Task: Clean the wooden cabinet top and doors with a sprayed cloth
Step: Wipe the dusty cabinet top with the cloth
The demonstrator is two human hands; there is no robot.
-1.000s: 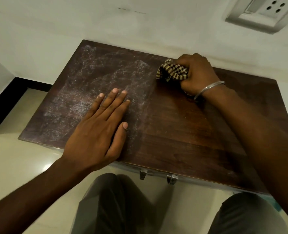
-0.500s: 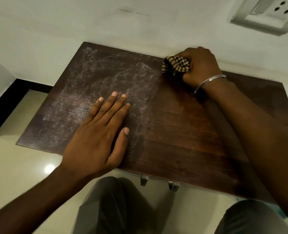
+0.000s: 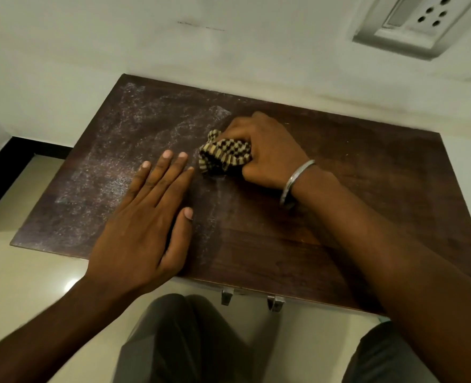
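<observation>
Gripping a crumpled brown-and-tan checked cloth in the clenched right hand, pressed to the middle of the dark wooden cabinet top, whitish and dusty on its left half. Resting the left hand flat, fingers straight, just beside the cloth.

Your right hand pulls the bunched brown-and-tan checked cloth away from the far edge of the dark brown wooden cabinet top by the wall and toward the middle. The cloth now lies just beside the fingertips of your left hand, at the edge of the whitish dust film.
</observation>
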